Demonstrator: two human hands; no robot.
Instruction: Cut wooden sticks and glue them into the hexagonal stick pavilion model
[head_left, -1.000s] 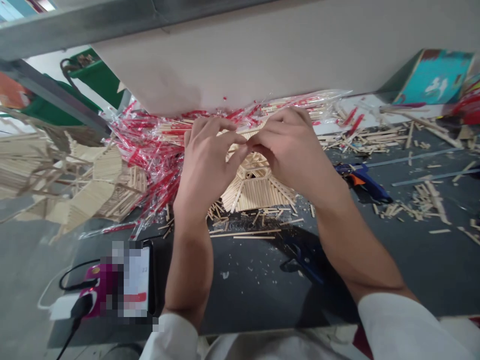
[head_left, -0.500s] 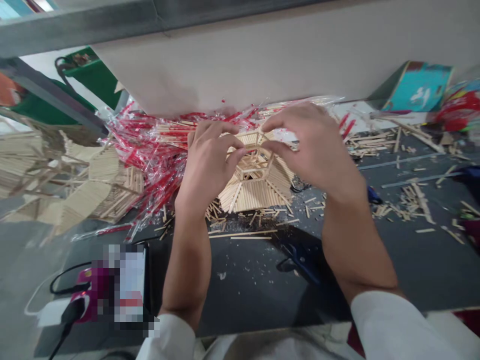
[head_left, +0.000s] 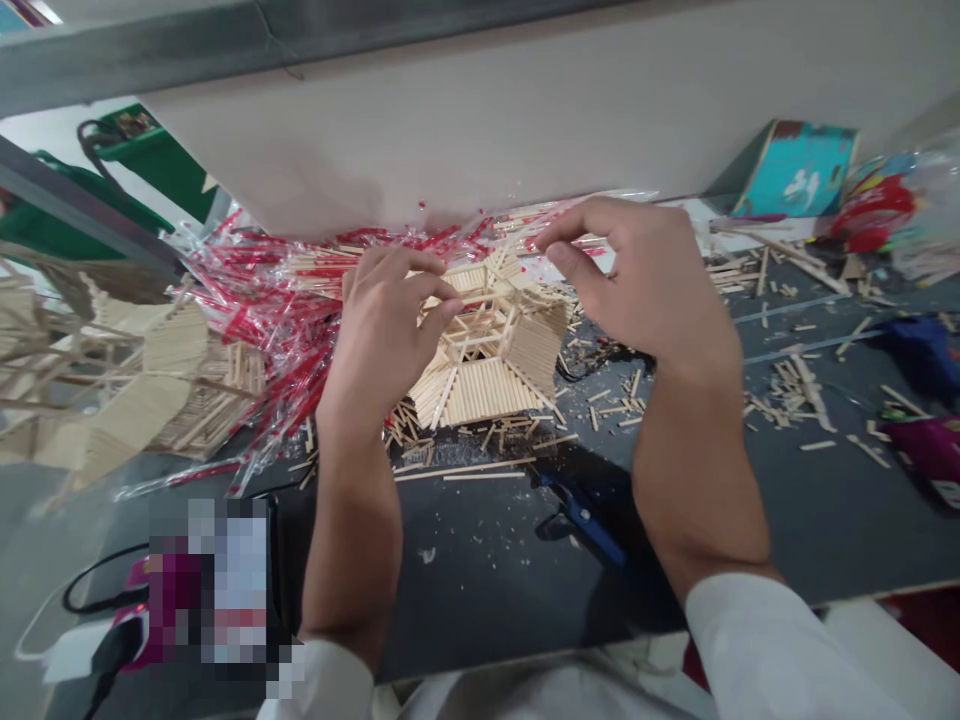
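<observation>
A roof-like model of thin wooden sticks point(head_left: 487, 392), with sloping slatted panels around an open centre, stands on the dark table. My left hand point(head_left: 390, 325) is at its left upper edge, thumb and forefinger closed on the stick frame there. Just right of and above the model hovers my right hand point(head_left: 637, 275), apart from it. Its thumb and forefinger are bent close together; whatever they hold, if anything, is too small to make out. On the table in front lies a blue and black tool point(head_left: 589, 520).
Red-and-clear plastic wrappers point(head_left: 262, 310) heap behind and left. More slatted stick models point(head_left: 142, 390) stand at far left. Loose stick offcuts point(head_left: 791, 395) litter the right side. A phone point(head_left: 240, 590) and a purple power strip point(head_left: 142, 625) with cables lie front left. A turquoise box point(head_left: 799, 170) stands back right.
My right hand has drawn off the model's top edge, to the right. My left hand stays at the left edge. The whole view has shifted slightly.
</observation>
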